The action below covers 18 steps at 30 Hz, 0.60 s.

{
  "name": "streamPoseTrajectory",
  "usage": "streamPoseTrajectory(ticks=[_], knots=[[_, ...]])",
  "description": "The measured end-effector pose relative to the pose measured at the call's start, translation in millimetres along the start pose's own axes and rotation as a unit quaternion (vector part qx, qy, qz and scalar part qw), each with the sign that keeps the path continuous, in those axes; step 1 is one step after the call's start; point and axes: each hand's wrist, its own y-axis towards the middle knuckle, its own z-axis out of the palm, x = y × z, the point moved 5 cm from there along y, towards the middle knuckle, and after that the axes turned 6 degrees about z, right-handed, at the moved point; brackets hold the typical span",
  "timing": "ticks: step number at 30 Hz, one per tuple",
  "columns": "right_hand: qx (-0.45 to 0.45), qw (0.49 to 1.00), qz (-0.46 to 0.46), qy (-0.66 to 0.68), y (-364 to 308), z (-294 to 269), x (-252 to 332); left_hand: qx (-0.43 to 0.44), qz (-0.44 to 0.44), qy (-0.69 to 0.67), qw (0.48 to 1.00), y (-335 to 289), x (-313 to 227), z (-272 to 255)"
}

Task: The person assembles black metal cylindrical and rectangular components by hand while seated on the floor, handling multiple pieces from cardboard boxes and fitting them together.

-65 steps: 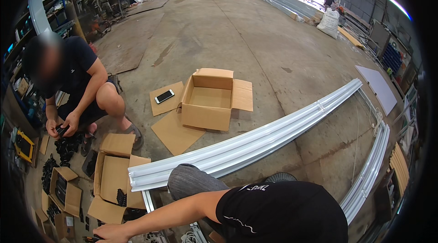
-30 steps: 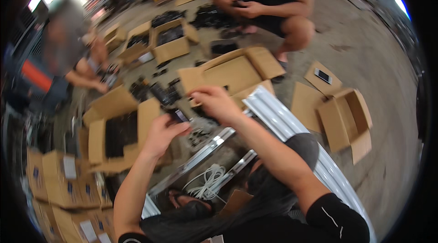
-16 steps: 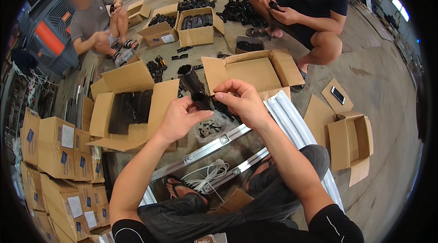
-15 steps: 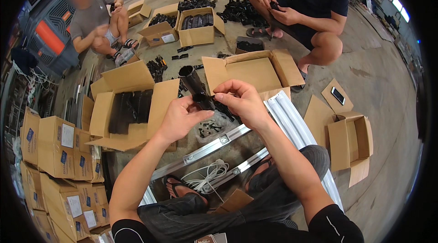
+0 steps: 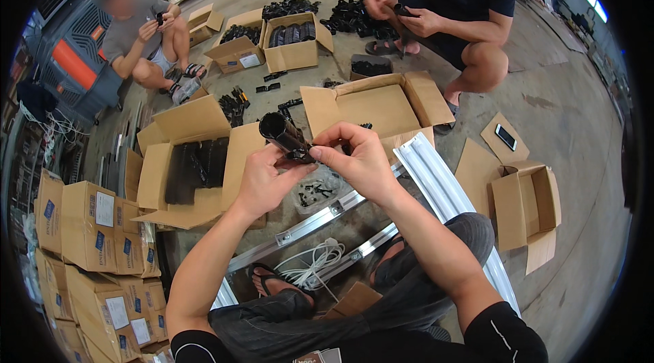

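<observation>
A short black tube with a bracket-like lower end [image 5: 279, 130] is held up before me, its open round mouth tilted up and to the left. My left hand [image 5: 266, 182] is wrapped round its lower part, thumb along the near side. My right hand [image 5: 360, 164] is closed in a pinch against the tube's right side; whatever its fingertips hold is too small and covered to name. Beneath my hands lies a clear plastic bag [image 5: 319, 189] with small dark hardware in it.
An open carton of black parts [image 5: 155, 176] stands left, another open carton [image 5: 381, 107] ahead. Metal rails [image 5: 320, 216] and silvery profiles [image 5: 443, 179] lie close by. Stacked cartons [image 5: 82, 227] are at far left. Two co-workers [image 5: 470, 22] [image 5: 129, 43] squat opposite, handling dark parts.
The tube has tipped a little, showing more of its mouth, and my right fingertips sit closer against it. The left co-worker's hands have come together at a small dark part.
</observation>
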Motion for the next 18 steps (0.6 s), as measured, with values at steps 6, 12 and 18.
streamPoseTrajectory(ticks=[6, 12, 18], knots=[[0.005, 1.0, -0.006, -0.01, 0.2, -2.1, 3.1, -0.011, 0.031, 0.028, 0.999, 1.5, -3.0, 1.1], [-0.003, 1.0, 0.019, -0.019, -0.8, -4.0, 6.6, 0.001, 0.024, 0.034, 0.999, 2.5, -2.6, 0.9], [0.003, 0.998, -0.002, -0.067, 1.3, -3.6, 4.1, 0.005, 0.012, 0.036, 0.999, 1.3, -3.1, -0.5]])
